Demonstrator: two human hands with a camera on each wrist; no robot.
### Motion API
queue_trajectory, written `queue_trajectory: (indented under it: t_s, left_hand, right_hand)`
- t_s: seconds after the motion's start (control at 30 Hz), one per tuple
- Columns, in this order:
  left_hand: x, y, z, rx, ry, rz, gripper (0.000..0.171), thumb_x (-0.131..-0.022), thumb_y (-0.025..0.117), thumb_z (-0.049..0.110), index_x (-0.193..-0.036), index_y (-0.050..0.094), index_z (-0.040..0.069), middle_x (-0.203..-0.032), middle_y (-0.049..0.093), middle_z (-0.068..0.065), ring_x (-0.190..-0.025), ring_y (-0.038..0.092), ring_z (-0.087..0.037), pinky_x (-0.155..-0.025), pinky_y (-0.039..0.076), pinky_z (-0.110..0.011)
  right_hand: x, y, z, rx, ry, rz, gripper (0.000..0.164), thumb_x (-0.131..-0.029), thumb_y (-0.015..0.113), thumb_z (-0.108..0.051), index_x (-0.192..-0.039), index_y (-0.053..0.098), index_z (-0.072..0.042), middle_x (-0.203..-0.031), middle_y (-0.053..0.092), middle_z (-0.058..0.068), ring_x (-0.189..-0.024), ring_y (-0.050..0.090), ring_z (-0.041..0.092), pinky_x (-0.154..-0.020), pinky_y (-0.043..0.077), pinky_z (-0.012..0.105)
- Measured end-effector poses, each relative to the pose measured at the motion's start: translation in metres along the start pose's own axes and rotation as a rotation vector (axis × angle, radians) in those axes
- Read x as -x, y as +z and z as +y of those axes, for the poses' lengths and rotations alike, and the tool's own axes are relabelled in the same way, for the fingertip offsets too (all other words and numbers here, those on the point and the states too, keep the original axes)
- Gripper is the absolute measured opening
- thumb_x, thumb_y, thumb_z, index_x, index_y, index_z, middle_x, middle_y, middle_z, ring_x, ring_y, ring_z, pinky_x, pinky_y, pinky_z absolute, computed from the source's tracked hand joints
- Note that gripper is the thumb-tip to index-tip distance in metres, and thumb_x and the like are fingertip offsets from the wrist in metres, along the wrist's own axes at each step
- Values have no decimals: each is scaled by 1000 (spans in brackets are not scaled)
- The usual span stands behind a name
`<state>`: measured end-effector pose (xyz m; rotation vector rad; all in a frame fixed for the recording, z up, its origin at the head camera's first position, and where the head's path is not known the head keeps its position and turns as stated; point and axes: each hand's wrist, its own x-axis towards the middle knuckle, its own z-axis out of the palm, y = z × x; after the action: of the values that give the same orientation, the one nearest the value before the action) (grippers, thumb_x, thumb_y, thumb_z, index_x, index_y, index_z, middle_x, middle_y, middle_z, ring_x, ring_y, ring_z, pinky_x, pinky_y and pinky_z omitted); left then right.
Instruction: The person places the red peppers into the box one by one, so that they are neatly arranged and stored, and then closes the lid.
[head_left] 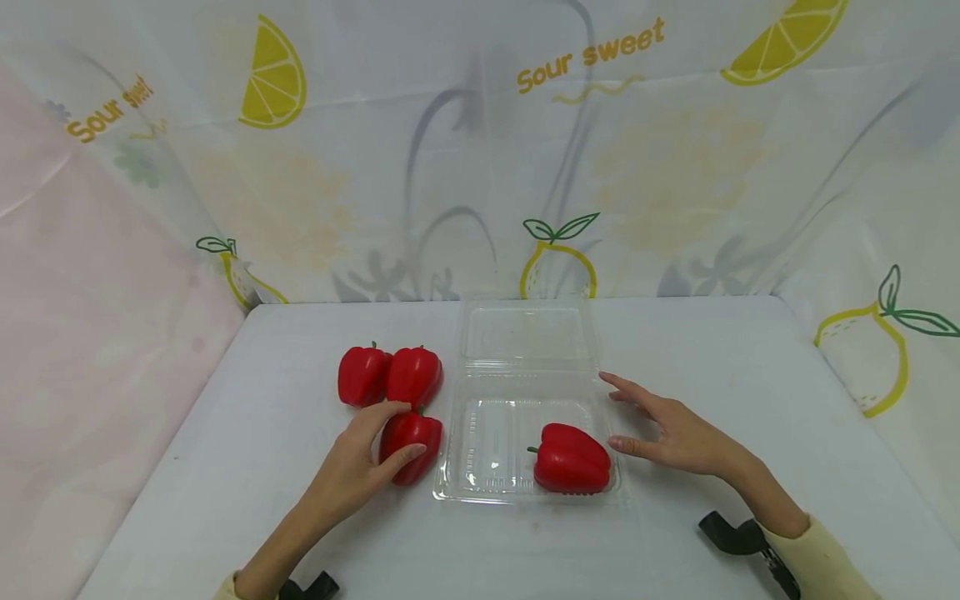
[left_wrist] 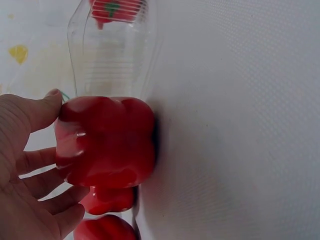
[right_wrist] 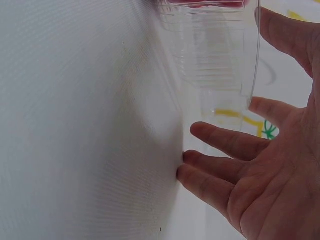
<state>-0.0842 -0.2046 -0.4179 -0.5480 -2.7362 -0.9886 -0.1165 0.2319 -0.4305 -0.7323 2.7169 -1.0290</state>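
Observation:
My left hand (head_left: 351, 467) holds a red bell pepper (head_left: 422, 432) between thumb and fingers, left of a clear plastic clamshell box (head_left: 487, 442). In the left wrist view this bell pepper (left_wrist: 107, 142) fills the middle, with the thumb on one edge and the fingers along its side. Another red bell pepper (head_left: 572, 460) lies in the box's front right part, its stem pointing left. Beside the box's right wall is my right hand (head_left: 678, 435), fingers spread. The right wrist view shows its thumb and index fingertips at the box rim (right_wrist: 258, 55).
Two more red bell peppers, one at the left (head_left: 363, 377) and one beside it (head_left: 415, 375), stand just behind the left hand. The box's lid (head_left: 528, 333) lies folded back toward the rear. A lemon-printed curtain (head_left: 480, 167) hangs behind the white table (head_left: 225, 467).

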Motion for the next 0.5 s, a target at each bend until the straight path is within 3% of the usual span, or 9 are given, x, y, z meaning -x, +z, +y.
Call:
queue_trajectory:
  t_s: [0.23, 0.5]
  left_hand:
    - [2, -2, 0, -34, 9, -3, 65, -68, 91, 21, -124, 59, 14, -121, 59, -2, -112, 56, -22, -81, 58, -41]
    - [7, -8, -4, -5, 29, -14, 66, -68, 92, 18, -126, 61, 13, -122, 59, 2, -113, 56, -19, -81, 57, -43]
  right_hand:
    - [1, 0, 1, -3, -4, 5, 80, -87, 71, -45, -153, 33, -21, -136, 57, 12, -125, 53, 34, -91, 46, 63]
    - [2, -1, 1, -7, -6, 4, 80, -87, 71, -45, -154, 33, -21, -136, 57, 11, -125, 53, 33, -92, 46, 63]
